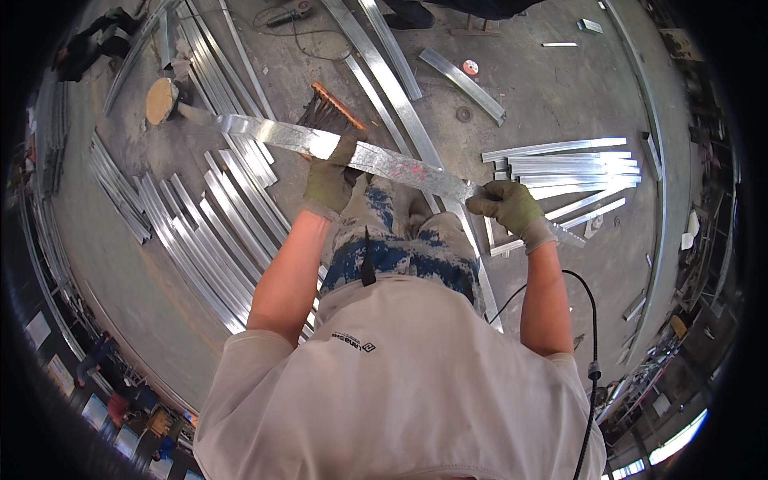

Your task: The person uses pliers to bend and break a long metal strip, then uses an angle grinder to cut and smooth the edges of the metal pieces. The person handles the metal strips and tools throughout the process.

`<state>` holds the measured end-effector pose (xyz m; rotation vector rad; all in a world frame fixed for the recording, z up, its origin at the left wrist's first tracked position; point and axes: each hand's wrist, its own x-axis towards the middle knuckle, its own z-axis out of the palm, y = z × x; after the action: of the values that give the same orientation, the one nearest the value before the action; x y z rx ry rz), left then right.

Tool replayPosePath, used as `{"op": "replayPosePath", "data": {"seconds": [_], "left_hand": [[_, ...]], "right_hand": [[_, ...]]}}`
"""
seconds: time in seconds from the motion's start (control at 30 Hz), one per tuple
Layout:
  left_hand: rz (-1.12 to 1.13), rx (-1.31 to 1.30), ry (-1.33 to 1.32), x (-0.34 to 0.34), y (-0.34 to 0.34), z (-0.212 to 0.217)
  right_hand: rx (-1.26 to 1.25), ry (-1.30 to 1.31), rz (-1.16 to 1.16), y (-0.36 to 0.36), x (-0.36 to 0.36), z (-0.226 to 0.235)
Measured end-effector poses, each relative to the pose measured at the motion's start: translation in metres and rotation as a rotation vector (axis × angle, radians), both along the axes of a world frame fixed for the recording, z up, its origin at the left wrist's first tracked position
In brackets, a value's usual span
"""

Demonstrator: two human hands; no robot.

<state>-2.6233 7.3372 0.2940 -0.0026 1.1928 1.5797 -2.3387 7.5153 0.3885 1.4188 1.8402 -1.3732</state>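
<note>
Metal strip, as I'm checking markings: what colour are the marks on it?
The marks on the metal strip are pinkish red; the head view shows them best.

The middle is evenly bright; glare whitens patches of the strip (404,168) and the bars (574,170); a window (678,440) at lower right burns out to white; the rim darkens to black corners; straight edges bow there, and small details look soft.

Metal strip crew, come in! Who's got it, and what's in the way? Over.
Left hand and right hand: gloved, both gripping. Metal strip: held slantwise. Possibly in the way: orange-edged broom, partly hidden behind it.
</note>
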Motion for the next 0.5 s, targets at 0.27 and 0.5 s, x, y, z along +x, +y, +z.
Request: {"op": "replayPosePath", "data": {"seconds": [0.27, 0.5], "left_hand": [[-0.119, 0.047, 0.078, -0.022, 0.072, -0.085], [0.012, -0.09, -0.327, -0.028, 0.12, -0.221]], "right_hand": [[0.062, 0.0, -0.04, 0.055, -0.015, -0.095], [0.091, -0.011, 0.025, 0.103, -0.006, -0.233]]}}
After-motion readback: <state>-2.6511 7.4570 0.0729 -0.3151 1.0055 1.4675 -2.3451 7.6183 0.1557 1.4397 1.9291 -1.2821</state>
